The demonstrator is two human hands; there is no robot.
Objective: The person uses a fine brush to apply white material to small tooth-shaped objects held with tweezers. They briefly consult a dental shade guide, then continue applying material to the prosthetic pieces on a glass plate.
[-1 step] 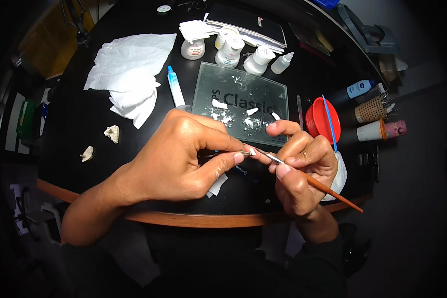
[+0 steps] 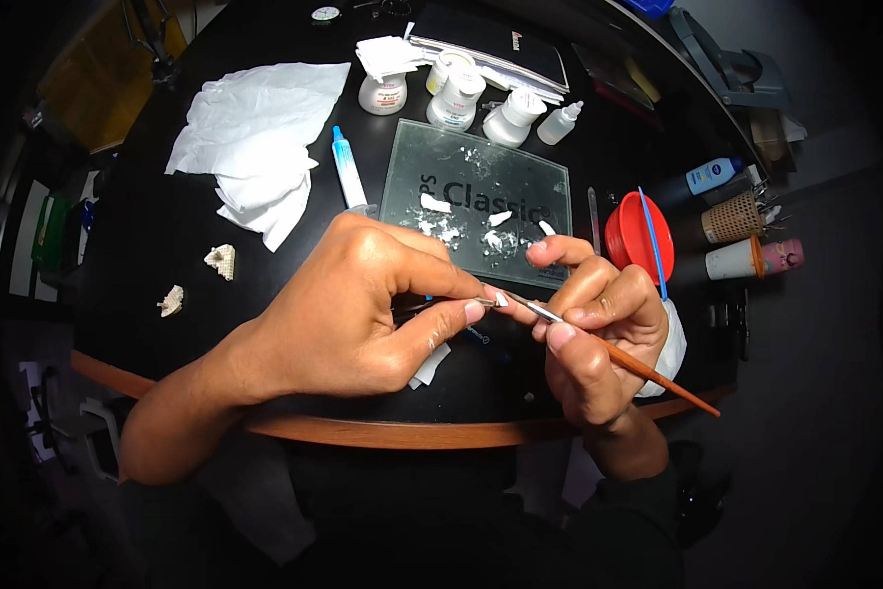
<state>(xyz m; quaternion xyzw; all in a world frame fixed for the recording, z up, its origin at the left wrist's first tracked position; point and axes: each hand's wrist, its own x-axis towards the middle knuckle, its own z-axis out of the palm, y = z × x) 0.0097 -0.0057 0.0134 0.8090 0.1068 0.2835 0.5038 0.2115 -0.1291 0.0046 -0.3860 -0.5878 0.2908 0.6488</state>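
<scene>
My left hand (image 2: 363, 304) pinches thin metal tweezers (image 2: 484, 302), mostly hidden behind its fingers. At their tip sits a small white tooth-like piece (image 2: 501, 298). My right hand (image 2: 598, 334) is closed on a slim brush (image 2: 642, 368) with an orange-brown wooden handle and a metal ferrule. The brush's tip meets or nearly meets the white piece; I cannot tell which. One fingertip of the right hand is just under the piece. Behind both hands lies a glass slab (image 2: 490, 162) with white paste heaps (image 2: 435, 203) and smears.
White jars (image 2: 456, 103) and a dropper bottle (image 2: 560, 124) line the back. A blue-white syringe (image 2: 345, 167) and crumpled tissue (image 2: 265, 108) lie left, near two pale dental casts (image 2: 221, 261). On the right stand a red bowl (image 2: 618, 236) with a blue stick (image 2: 654, 240) and a cup (image 2: 731, 261).
</scene>
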